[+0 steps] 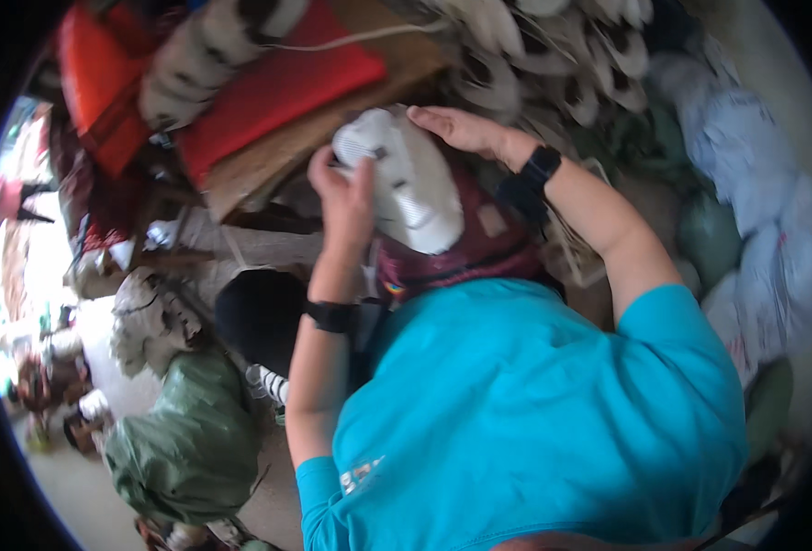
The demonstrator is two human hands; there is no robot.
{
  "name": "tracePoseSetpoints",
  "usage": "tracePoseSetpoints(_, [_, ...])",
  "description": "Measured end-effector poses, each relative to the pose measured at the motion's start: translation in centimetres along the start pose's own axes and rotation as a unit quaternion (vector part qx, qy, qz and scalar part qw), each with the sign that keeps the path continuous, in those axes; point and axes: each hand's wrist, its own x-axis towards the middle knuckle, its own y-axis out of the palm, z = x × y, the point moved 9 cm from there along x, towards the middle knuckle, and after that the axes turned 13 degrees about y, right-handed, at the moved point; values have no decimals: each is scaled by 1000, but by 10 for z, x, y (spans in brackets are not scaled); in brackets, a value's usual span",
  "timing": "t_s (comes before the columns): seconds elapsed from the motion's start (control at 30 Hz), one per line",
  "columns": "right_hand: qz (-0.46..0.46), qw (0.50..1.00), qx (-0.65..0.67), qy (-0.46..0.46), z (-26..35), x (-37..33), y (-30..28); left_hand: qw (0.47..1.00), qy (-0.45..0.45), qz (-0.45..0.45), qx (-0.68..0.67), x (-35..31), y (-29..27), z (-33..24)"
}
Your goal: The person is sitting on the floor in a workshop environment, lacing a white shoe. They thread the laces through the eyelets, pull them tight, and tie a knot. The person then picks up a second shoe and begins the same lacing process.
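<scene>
A white shoe [412, 177] is between my two hands above my lap, its pale sole facing up with ribbed patches and small dark marks. My left hand [341, 195] grips its left edge, thumb on the near face and fingers partly hidden behind. At the far right end, my right hand [465, 131] holds the rim, the thumb side lying along it and the other fingers mostly out of sight. Maroon cloth [452, 262] covers my lap beneath the shoe. A dark band sits on each wrist.
Ahead stands a wooden table [282, 151] with a red sheet [286, 101] and a pale roll-shaped object [206, 69]. Several pale shoe parts [553, 55] pile up at the far right. Whitish sacks [745, 184] line the right; a green sack [185, 436] lies left, near a black round seat [261, 317].
</scene>
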Motion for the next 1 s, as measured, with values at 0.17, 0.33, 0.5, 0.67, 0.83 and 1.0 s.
tracePoseSetpoints(0.17, [-116, 972, -143, 143, -132, -59, -132, 999, 33, -9, 24, -5, -3, 7])
tracePoseSetpoints(0.33, [-226, 905, 19, 360, -268, -153, -189, 1000, -6, 11, 18, -3, 5, -6])
tracePoseSetpoints(0.5, [-286, 902, 21, 322, -360, -139, -197, 1000, -26, -8, -1, -6, 4, -1])
tracePoseSetpoints(0.67, [-137, 837, -414, 330, -361, -88, -170, 999, -40, -2, 5, -5, 4, -5])
tracePoseSetpoints(0.83, [-212, 806, -413, 367, -379, -99, -195, 999, -39, 12, 20, -5, 2, -8])
tracePoseSetpoints(1.0, [-278, 844, -303, 344, -379, -111, -215, 999, -42, 28, 19, -3, 2, -13])
